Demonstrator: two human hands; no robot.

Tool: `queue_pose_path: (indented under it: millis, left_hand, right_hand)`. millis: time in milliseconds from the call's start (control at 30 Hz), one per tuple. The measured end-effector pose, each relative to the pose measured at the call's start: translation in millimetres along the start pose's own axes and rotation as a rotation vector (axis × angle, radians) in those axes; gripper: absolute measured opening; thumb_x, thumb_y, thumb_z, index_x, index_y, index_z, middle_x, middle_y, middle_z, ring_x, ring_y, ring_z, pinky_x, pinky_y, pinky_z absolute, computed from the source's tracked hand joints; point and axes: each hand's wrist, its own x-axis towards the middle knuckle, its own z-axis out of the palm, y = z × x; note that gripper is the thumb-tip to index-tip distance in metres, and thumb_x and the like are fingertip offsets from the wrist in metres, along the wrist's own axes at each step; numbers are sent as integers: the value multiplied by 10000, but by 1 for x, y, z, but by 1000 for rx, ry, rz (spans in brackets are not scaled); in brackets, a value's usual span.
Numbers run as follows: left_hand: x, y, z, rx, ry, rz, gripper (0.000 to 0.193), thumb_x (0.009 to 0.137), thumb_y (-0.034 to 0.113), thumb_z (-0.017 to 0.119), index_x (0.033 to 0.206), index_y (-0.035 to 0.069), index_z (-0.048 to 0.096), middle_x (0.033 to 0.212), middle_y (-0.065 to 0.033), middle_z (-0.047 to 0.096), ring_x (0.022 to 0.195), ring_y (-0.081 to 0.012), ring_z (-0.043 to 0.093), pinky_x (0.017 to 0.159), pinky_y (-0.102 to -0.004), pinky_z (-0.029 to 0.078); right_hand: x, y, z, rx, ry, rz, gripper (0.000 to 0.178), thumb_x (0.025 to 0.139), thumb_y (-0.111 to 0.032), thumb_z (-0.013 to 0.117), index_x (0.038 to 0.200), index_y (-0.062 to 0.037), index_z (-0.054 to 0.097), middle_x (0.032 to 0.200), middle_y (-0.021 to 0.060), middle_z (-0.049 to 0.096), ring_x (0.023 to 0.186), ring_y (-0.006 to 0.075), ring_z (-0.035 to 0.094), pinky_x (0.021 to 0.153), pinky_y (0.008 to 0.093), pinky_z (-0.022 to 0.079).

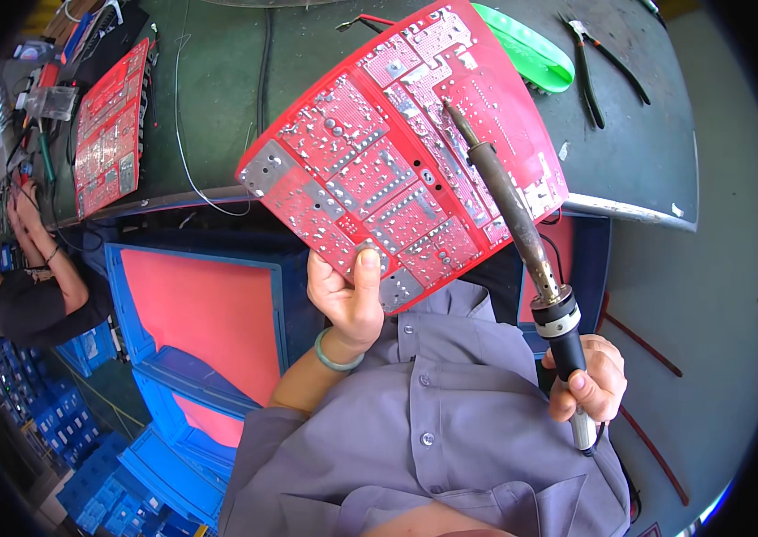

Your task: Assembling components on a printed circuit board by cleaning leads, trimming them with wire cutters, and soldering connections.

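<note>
My left hand [350,300] grips the lower left edge of a large red circuit board [379,210], thumb on top. The board is tilted up over the bench edge, its solder side facing me, dotted with silvery joints and bare metal patches. In my right hand [595,380] is a soldering iron [513,210], held by its black handle. Its long metal barrel points up and left, and its tip lies over the upper right part of the board; whether it touches cannot be told. The fingers under the board are hidden.
On the green bench [218,98] lie pliers [598,72], a green brush [526,45] and a thin wire [180,116]. Another red board [115,130] stands at left. Blue crates [276,313] sit below the bench edge. A co-worker [38,295] works at far left.
</note>
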Motion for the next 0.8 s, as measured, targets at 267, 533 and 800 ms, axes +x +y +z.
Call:
queue_pose_path:
  millis: [267, 533, 800]
  left_hand:
    - [0, 0, -1, 18, -3, 1, 252, 857, 23, 537, 1092, -39, 470, 1014, -74, 557, 843, -60, 495, 764, -215, 411]
    - [0, 0, 0, 24, 4, 6, 260, 858, 29, 537, 1098, -43, 468, 1004, -70, 558, 832, -59, 493, 759, -214, 412]
    - [0, 0, -1, 20, -2, -1, 284, 856, 20, 533, 1122, -46, 455, 1024, -77, 553, 847, -62, 497, 769, -218, 414]
  right_hand:
    - [-1, 0, 1, -7, 25, -21, 241, 823, -205, 653, 974, -42, 558, 621, 69, 498, 466, 171, 524, 425, 286, 490]
    - [2, 2, 3, 13, 21, -33, 242, 821, -210, 656, 958, -37, 559, 621, 72, 509, 458, 171, 525, 421, 285, 486]
    - [0, 6, 5, 17, 88, -86, 234, 813, -217, 664, 904, -29, 557, 579, 58, 495, 433, 161, 517, 385, 271, 471]
